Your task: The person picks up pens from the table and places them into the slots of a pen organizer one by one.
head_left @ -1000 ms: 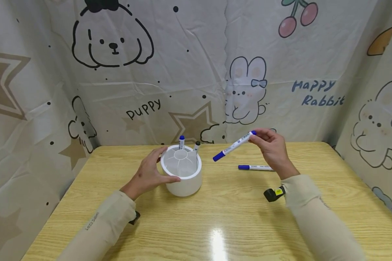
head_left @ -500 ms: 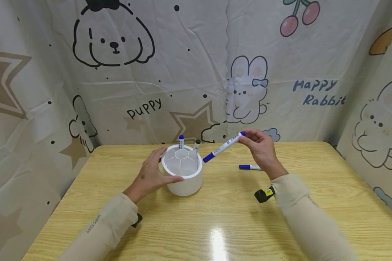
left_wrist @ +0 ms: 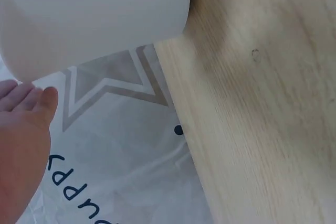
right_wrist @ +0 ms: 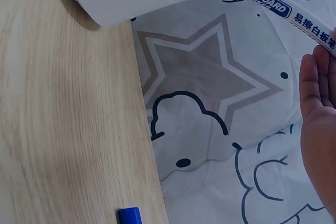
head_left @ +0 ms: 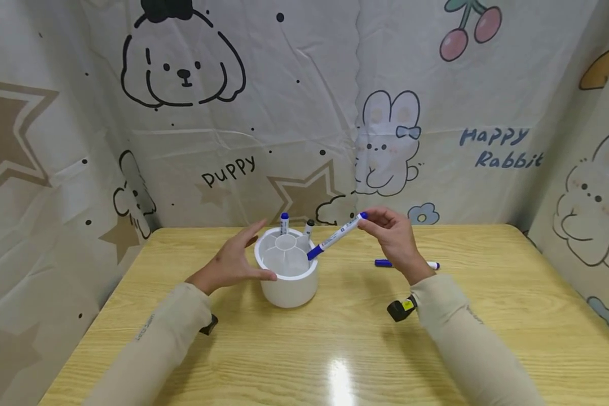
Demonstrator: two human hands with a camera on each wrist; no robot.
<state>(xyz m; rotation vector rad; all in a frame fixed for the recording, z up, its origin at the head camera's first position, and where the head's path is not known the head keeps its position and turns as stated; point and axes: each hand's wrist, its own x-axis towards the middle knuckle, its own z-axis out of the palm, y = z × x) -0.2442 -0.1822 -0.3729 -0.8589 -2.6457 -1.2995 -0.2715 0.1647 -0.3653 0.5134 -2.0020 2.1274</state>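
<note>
My right hand [head_left: 393, 239] pinches a white whiteboard marker [head_left: 337, 237] by its blue end. The marker slants down to the left, its blue cap over the right rim of a round white pen holder [head_left: 289, 290]. My left hand [head_left: 228, 262] is spread at the holder's left side, thumb at the front rim, fingers fairly straight behind. In the left wrist view those fingers [left_wrist: 48, 100] lie close to the holder's edge. A blue-capped marker [head_left: 284, 224] and a black-capped marker [head_left: 308, 228] stand in the holder's rear compartments.
Another blue-capped marker [head_left: 383, 263] lies on the wooden table [head_left: 264, 361], partly hidden behind my right hand. A printed curtain [head_left: 304, 129] hangs behind the table and along both sides. A black wrist camera [head_left: 402, 309] sits below my right cuff.
My right hand has moved left with the whiteboard marker, bringing its lower cap from beside the holder to over its rim. My left fingers have straightened and lifted slightly from the holder.
</note>
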